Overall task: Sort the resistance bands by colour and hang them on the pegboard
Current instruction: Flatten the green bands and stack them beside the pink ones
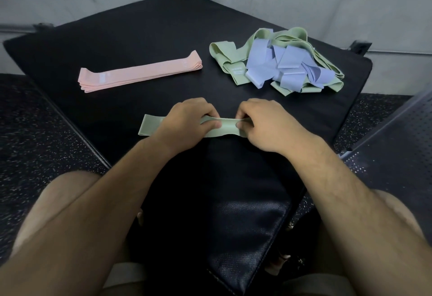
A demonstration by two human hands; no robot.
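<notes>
No text, brand or number could be read. On the black pad [140,27], the stack of pink bands [140,72] toward the pad's left side carried a pale whitish printed patch at the end nearer the pad's left corner. It was too blurred to make out as letters or figures. In the heap of green and blue bands [280,62] toward the pad's right side, one green strip facing the pad's middle bore a similar faint print, equally illegible.
</notes>
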